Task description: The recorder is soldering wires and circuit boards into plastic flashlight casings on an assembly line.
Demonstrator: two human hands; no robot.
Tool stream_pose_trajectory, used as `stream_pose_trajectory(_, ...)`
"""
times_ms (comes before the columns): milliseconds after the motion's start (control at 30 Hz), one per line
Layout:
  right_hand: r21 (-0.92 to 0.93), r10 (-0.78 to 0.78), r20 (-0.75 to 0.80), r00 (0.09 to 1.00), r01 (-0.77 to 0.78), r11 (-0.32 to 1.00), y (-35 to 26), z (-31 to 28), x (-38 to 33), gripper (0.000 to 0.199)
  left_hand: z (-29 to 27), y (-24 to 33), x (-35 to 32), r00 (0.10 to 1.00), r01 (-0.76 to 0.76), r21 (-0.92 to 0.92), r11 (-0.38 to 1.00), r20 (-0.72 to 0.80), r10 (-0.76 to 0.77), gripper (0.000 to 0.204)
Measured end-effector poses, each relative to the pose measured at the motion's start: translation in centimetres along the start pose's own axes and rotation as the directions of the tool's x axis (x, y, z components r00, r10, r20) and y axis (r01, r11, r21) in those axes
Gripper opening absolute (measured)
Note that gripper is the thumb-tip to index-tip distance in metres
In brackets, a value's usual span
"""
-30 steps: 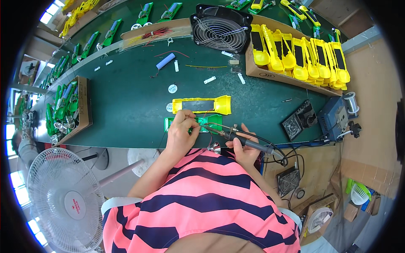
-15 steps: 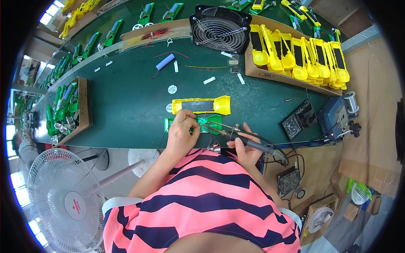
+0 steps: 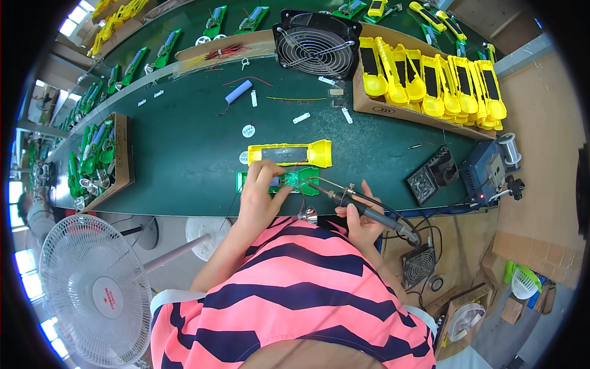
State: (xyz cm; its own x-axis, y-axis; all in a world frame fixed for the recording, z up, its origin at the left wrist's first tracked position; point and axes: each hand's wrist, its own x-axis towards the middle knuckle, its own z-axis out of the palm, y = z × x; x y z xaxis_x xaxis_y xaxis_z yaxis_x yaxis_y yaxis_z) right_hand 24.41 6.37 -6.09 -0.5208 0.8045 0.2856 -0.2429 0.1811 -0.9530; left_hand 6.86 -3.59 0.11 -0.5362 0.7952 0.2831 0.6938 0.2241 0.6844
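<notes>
My right hand (image 3: 362,222) is closed round the dark handle of a soldering iron (image 3: 369,212) with a thin metal feed tube alongside. Its tip points left, close to the small circuit board (image 3: 290,179) in a green flashlight housing half (image 3: 310,184). Over the housing's left part is my left hand (image 3: 259,192), thumb and forefinger apart, the board showing between them. A yellow housing half (image 3: 319,154) with a dark panel lies just beyond. Below the green half, at the table edge, a shiny reflector cup (image 3: 309,215) hangs by thin wires.
A carton of yellow housings (image 3: 424,114) stands back right, beside a black fan (image 3: 316,49). Right are a soldering station (image 3: 485,169) with a solder spool (image 3: 510,149) and a black tray (image 3: 430,175). A carton of green parts (image 3: 126,154) sits left. A blue battery (image 3: 238,92) lies behind.
My left thumb and forefinger have parted from a pinch over the board. The soldering iron stays in my right hand, nearly in the same place. The whole view has shifted slightly.
</notes>
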Motion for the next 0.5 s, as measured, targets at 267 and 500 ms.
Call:
stream_pose_trajectory(267, 0.142, 0.171, -0.004, 0.985, -0.169, 0.975, -1.2, 0.8, 0.3, 0.020, -5.4, -2.0, -3.1, 0.985, 0.119, 0.681, 0.723, 0.012, -0.174, 0.017)
stream_pose_trajectory(500, -0.093, 0.026, 0.121, 0.992, -0.014, 0.996, -0.9, 0.1, 0.8, 0.018, -3.1, 0.0, -1.3, 0.965, -0.239, 0.333, 0.912, -0.026, 0.262, 0.023)
